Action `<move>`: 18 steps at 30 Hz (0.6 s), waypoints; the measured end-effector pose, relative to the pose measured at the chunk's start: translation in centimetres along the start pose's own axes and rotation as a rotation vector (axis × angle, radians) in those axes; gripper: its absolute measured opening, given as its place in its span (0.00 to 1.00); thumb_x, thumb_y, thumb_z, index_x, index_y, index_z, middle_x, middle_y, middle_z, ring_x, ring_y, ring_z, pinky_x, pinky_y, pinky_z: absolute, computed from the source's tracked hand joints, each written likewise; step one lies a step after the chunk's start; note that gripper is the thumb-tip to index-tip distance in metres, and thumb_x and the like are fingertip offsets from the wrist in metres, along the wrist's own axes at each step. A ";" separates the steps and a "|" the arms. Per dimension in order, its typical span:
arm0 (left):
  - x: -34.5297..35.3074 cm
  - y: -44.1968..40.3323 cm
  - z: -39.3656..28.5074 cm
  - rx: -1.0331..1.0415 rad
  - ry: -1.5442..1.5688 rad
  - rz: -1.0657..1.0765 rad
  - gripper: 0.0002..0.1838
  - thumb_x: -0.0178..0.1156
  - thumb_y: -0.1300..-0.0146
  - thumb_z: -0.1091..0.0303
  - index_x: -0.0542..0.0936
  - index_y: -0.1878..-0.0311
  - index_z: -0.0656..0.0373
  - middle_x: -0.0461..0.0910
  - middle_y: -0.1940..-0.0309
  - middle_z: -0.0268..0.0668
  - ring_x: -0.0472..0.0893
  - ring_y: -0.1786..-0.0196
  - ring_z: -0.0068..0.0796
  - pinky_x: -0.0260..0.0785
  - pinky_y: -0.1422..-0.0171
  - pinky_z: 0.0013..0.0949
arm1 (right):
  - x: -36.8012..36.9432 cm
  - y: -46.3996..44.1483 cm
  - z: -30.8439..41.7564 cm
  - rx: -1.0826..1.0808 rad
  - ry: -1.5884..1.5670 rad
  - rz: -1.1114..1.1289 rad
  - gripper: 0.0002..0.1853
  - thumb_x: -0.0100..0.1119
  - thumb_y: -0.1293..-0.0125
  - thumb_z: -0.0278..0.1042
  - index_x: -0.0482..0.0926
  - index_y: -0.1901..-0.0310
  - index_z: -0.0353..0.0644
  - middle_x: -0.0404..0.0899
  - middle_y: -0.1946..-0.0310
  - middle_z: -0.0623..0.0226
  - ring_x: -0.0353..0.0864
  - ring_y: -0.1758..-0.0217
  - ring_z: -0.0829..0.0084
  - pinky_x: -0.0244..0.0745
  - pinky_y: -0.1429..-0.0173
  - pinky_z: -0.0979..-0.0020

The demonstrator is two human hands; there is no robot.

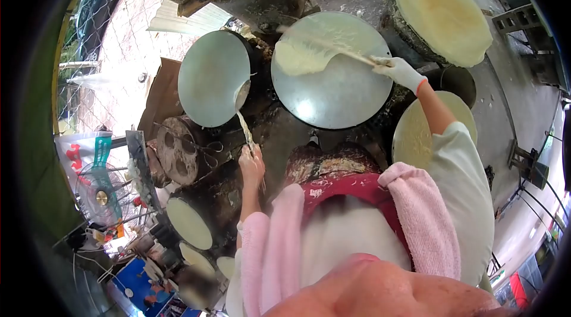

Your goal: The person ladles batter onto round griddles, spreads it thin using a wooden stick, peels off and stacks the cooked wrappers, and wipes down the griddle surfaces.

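Observation:
My bare left hand [252, 167] is wrapped round the batter-caked handle of a ladle [242, 96]. The ladle's bowl rests at or just over the lower right edge of the left round griddle [209, 79]; I cannot tell if they touch. My right hand [405, 74], in a white glove, grips the handle of a batter spreader [355, 55]. Its blade, smeared by motion, reaches over the upper left of the middle griddle [333, 102]. Pale batter [303, 60] covers part of that griddle's upper left, while the rest of its surface shows bare and shiny.
A large thin pancake [443, 16] lies on the griddle at upper right. Another pale sheet [428, 129] covers a griddle below my right arm. A pierced coal briquette-like cylinder [179, 150], a fan [102, 198] and more round griddles [189, 223] stand at left.

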State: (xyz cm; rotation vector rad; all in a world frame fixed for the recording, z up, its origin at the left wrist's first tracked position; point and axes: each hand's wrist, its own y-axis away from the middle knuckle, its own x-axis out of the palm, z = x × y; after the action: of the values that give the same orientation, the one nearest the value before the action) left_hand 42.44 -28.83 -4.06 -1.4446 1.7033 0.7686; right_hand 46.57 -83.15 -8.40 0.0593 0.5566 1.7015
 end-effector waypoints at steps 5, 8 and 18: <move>1.4 -6.2 -1.9 0.009 -0.116 0.033 0.13 0.53 0.29 0.65 0.71 0.62 0.68 0.77 0.74 0.59 0.79 0.66 0.63 0.70 0.64 0.54 | 1.3 3.8 3.1 0.180 0.042 0.248 0.28 0.64 0.35 0.41 0.74 0.36 0.36 0.83 0.46 0.62 0.77 0.48 0.79 0.68 0.41 0.79; 3.7 -9.5 -1.3 0.123 -0.253 0.078 0.14 0.55 0.29 0.61 0.70 0.63 0.65 0.77 0.76 0.56 0.80 0.70 0.58 0.73 0.69 0.51 | -0.6 5.6 1.8 0.116 -0.015 0.160 0.27 0.63 0.33 0.39 0.73 0.35 0.37 0.80 0.41 0.62 0.75 0.40 0.78 0.64 0.33 0.78; 2.0 -4.6 -1.1 0.244 -0.519 0.331 0.14 0.51 0.28 0.59 0.69 0.60 0.63 0.80 0.76 0.49 0.84 0.71 0.47 0.78 0.70 0.43 | 2.8 4.5 2.5 0.331 -0.030 0.322 0.28 0.62 0.34 0.45 0.74 0.33 0.52 0.62 0.81 0.82 0.53 0.84 0.88 0.48 0.82 0.79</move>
State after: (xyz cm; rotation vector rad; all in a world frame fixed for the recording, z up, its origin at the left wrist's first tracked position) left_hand 46.66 -31.64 -4.98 -0.7218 1.5683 0.9727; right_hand 42.71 -80.19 -5.20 0.4312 0.8362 1.8987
